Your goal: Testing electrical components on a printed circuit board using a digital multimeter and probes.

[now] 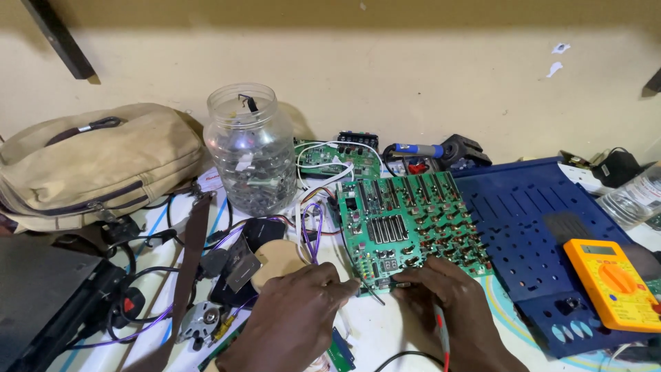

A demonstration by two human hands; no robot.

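While the tan canvas bag [89,162] slumps at the far left of my bench, the blue perforated metal panel [523,227] lies to the right, with the yellow multimeter [615,284] resting on its near corner. Between them, near the wall, stands the clear plastic jar [249,148] filled with small dark parts. In front of me sits the green circuit board [406,224], lying flat and turned a little, its rows of sliders and knobs facing up. My left hand [299,310] meets the board's near edge, fingers drawn together around a thin black probe [372,295] whose tip touches the board's front corner. My right hand [458,300] rests against the same near edge just beside it, fingers curled and pressed to the board; a red probe [441,329] lies along that hand, though I cannot tell how it is held. Purple wires [311,227] loop just left of the board.
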